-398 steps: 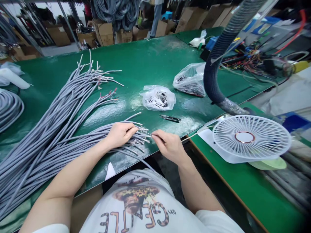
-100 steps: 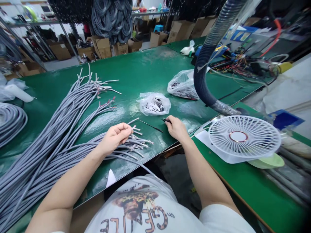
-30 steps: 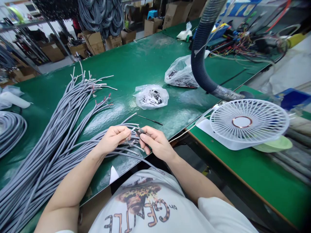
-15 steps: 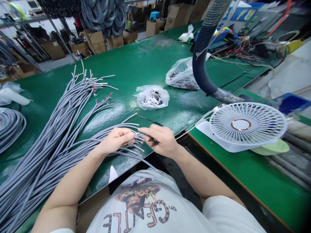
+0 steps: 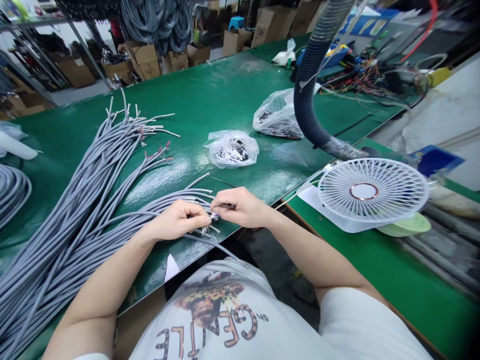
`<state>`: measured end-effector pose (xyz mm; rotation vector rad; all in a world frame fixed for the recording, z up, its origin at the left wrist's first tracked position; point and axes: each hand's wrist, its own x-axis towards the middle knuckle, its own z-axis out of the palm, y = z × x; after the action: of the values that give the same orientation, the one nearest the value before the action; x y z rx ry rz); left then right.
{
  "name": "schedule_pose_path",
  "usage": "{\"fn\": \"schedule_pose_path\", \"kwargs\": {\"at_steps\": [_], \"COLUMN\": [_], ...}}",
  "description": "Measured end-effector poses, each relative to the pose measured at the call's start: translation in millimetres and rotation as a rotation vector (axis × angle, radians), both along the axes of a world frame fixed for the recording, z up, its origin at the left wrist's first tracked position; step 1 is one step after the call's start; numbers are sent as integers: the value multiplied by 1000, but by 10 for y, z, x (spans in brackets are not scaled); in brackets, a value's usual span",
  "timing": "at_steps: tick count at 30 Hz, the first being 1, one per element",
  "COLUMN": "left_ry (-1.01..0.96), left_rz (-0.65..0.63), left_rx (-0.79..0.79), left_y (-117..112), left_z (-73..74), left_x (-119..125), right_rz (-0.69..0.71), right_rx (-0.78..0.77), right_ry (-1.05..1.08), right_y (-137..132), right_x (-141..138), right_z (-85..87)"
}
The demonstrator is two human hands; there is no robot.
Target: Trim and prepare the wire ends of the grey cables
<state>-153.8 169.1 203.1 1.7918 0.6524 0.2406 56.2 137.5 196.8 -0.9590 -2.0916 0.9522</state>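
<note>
A big fan of grey cables (image 5: 78,200) lies across the green bench (image 5: 210,95), stripped ends toward me. My left hand (image 5: 180,222) is closed on the end of one grey cable near the front edge. My right hand (image 5: 240,207) is closed round small dark snips (image 5: 227,205), whose tips meet the cable end between my two hands. A thin black stick (image 5: 221,181) lies on the bench just beyond my right hand.
Two clear plastic bags of small parts (image 5: 232,149) (image 5: 275,117) lie farther back. A ribbed dark hose (image 5: 311,80) curves down at the right. A white fan (image 5: 371,192) sits on a lower green table. A grey cable coil (image 5: 11,192) lies far left.
My right hand picked up the snips from the bench and has brought them to the cable end held in my left hand. Both hands have moved closer together.
</note>
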Motion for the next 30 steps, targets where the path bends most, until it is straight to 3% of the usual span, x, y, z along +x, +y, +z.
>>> {"fn": "schedule_pose_path", "kwargs": {"at_steps": [3, 5, 8, 10, 13, 17, 19, 21, 23, 25, 27, 30], "left_ry": [-46, -94, -150, -162, -153, -132, -120, -95, -46, 8, 44, 43], "left_rz": [71, 165, 305, 323, 303, 280, 246, 208, 176, 141, 94, 40], "left_rx": [9, 44, 106, 121, 104, 51, 35, 13, 6, 40, 88, 117], "left_y": [37, 58, 68, 69, 80, 103, 102, 92, 79, 67, 60, 70], "left_z": [-27, -68, -134, -163, -179, -160, -142, -126, -114, -105, -98, -98], "left_x": [-33, -35, -9, 5, -10, -44, -40, -24, -6, 6, 6, -14], "right_rz": [-101, -154, -222, -289, -369, -250, -159, -101, -86, -118, -153, -182], "right_rx": [-416, -612, -651, -512, -136, 350, 462, 476, 402, 231, -25, -443], "right_ry": [315, 524, 704, 679, 422, -19, -161, -214, -176, -94, 22, 277], "right_y": [51, 25, -79, -141, -156, -71, -30, -4, 20, 60, 122, 223], "right_x": [-102, -194, -307, -315, -203, 13, 58, 46, -6, -68, -118, -168], "right_z": [-215, -332, -360, -289, -165, -124, -116, -79, -16, 38, 41, -83]}}
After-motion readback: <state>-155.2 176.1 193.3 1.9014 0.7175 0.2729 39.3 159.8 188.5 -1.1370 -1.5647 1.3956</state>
